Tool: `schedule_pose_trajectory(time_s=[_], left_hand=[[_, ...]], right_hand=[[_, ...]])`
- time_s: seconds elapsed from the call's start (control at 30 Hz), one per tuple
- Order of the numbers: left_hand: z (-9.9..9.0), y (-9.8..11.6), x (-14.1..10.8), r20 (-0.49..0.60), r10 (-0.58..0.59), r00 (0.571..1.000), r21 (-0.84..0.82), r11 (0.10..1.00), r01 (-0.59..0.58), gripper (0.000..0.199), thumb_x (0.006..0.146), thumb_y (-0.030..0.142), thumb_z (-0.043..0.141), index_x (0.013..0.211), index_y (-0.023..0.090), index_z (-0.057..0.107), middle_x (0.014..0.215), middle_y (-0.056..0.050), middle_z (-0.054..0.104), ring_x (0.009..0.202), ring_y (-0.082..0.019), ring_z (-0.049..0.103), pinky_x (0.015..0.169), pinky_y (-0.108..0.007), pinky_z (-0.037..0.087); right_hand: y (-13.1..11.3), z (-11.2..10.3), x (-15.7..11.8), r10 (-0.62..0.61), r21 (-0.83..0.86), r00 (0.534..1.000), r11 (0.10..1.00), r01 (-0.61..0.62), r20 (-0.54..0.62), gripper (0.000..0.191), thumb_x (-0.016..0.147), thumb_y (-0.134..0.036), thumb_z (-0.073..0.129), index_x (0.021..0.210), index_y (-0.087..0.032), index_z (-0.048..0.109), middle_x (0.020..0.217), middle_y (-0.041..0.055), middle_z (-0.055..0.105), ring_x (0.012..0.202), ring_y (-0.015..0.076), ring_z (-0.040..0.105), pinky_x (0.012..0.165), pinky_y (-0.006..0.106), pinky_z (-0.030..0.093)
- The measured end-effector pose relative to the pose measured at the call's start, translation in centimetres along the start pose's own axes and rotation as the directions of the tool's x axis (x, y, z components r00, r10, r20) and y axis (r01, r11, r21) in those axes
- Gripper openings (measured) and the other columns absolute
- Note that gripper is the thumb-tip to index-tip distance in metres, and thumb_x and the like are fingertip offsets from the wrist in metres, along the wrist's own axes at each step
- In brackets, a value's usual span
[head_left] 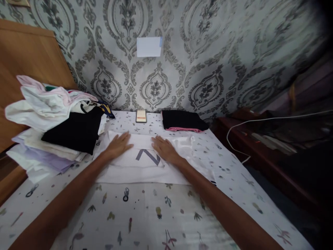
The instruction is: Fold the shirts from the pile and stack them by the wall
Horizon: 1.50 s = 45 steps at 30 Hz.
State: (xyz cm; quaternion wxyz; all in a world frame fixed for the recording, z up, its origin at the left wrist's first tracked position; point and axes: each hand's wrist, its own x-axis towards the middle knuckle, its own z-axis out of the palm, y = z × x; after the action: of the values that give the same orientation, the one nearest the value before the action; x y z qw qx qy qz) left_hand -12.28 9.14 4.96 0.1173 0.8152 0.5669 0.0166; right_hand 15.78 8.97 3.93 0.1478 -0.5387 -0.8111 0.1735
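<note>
A white garment [125, 175] with dark striped bands near its middle lies spread and partly folded on the patterned bed sheet. My left hand [119, 145] rests flat on its left part, fingers stretched out. On the right of the striped bands, my right hand [165, 148] also lies flat on the cloth with its fingers extended. Neither hand grips anything. Some fabric under both palms is hidden. Dark stripes show on the garment's edge beside my right forearm.
To the left is a pile of clothes [75, 130] against a wooden board [31, 52]. Folded black and pink cloth [183, 119] lies near the wall, as does a small phone-like object [141, 116]. A white cable [273, 119] crosses the dark furniture on the right.
</note>
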Motion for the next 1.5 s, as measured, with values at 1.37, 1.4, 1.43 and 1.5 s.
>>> schedule_pose_trajectory(time_s=[1.37, 1.4, 1.43, 1.5], left_hand=[[1.4, 9.1, -5.5, -0.2, 0.488, 0.85, 0.008, 0.868, -0.496, 0.056, 0.103, 0.049, 0.032, 0.154, 0.027, 0.036, 0.164, -0.007, 0.032, 0.15, -0.026, 0.032, 0.123, -0.049, 0.027], [1.6, 10.1, -4.7, -0.174, 0.507, 0.844, 0.012, 0.858, -0.513, 0.058, 0.103, 0.05, 0.031, 0.155, 0.025, 0.034, 0.166, -0.007, 0.028, 0.152, -0.026, 0.028, 0.124, -0.05, 0.025], [2.0, 10.7, -3.9, -0.145, 0.517, 0.844, 0.014, 0.854, -0.521, 0.06, 0.103, 0.052, 0.031, 0.155, 0.024, 0.033, 0.167, -0.008, 0.026, 0.153, -0.026, 0.025, 0.124, -0.051, 0.023], [2.7, 11.3, -2.6, -0.084, 0.519, 0.851, 0.011, 0.854, -0.52, 0.063, 0.102, 0.055, 0.03, 0.155, 0.022, 0.034, 0.166, -0.01, 0.027, 0.154, -0.026, 0.023, 0.124, -0.053, 0.021]], right_hand=[[-1.2, -1.7, -8.1, 0.11, -0.136, 0.933, 0.977, -0.165, -0.343, 0.044, 0.103, -0.025, 0.04, 0.142, -0.01, 0.051, 0.151, 0.0209, 0.048, 0.141, 0.0281, 0.044, 0.116, 0.046, 0.034], [-1.1, -1.6, -8.2, 0.127, -0.168, 0.94, 0.968, -0.188, -0.316, 0.044, 0.103, -0.027, 0.042, 0.141, -0.009, 0.051, 0.151, 0.0216, 0.048, 0.141, 0.0287, 0.044, 0.116, 0.046, 0.034], [-1.1, -1.5, -8.4, 0.142, -0.19, 0.946, 0.96, -0.203, -0.292, 0.043, 0.103, -0.029, 0.043, 0.14, -0.009, 0.052, 0.15, 0.0218, 0.049, 0.141, 0.0289, 0.044, 0.116, 0.046, 0.033], [-0.9, -1.4, -8.5, 0.162, -0.211, 0.951, 0.952, -0.22, -0.262, 0.042, 0.103, -0.03, 0.044, 0.137, -0.009, 0.055, 0.149, 0.0205, 0.051, 0.141, 0.0285, 0.044, 0.116, 0.045, 0.033]])
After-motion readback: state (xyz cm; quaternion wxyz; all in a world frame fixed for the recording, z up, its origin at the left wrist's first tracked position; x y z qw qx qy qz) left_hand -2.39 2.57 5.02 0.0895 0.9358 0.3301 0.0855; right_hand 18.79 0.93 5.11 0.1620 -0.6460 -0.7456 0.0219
